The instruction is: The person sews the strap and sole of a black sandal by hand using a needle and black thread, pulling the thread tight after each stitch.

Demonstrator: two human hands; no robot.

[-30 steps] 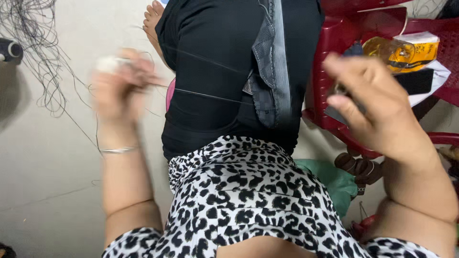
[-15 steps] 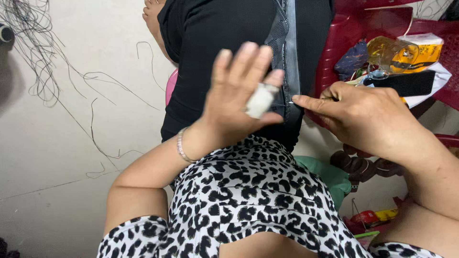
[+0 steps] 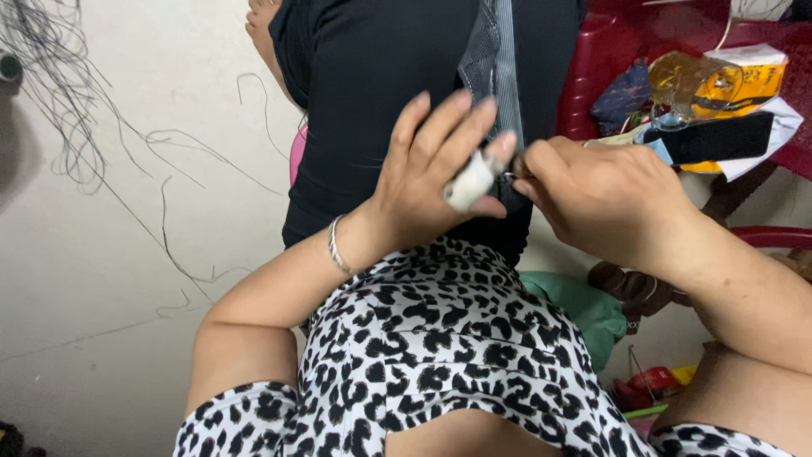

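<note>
Over the leopard-print lap [image 3: 440, 355], on the smooth black garment [image 3: 381, 85]: looks mid-stitch, right beside the grey ribbed strip [image 3: 499, 51]. Left hand [image 3: 423, 182] fanned out against the cloth, soft white wrap [image 3: 470, 182] round one finger. Right hand [image 3: 609, 199] pinched tight on something too small to make out, needle maybe. Calls for taut cloth and a steady pinch.

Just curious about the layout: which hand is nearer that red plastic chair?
Right. The right hand sits just beside the red plastic chair; the left hand is farther away, over the black garment.
</note>
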